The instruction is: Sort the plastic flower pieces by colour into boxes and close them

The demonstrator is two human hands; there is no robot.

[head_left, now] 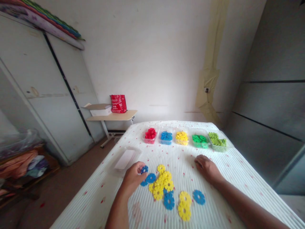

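My left hand [135, 173] pinches a blue snowflake disc [144, 169] between thumb and fingers, just above the bed. Below it lie more blue discs [151, 178], partly overlapping. Right beside them is a loose pile of yellow snowflake discs [160, 183], with further blue discs [169, 201] at its near edge. Two yellow discs [184, 211] and a single blue disc [199, 197] lie closer to me, on the right. My right hand [207, 167] rests on the cover with its fingers curled in, and nothing shows in it.
Along the far side stand clear tubs of red [150, 133], blue [166, 136], yellow [181, 137], green [200, 140] and light green pieces [217, 140]. A clear plastic tray [135, 155] lies left, by my left hand. A side table [119, 115] holds a red bag [118, 104].
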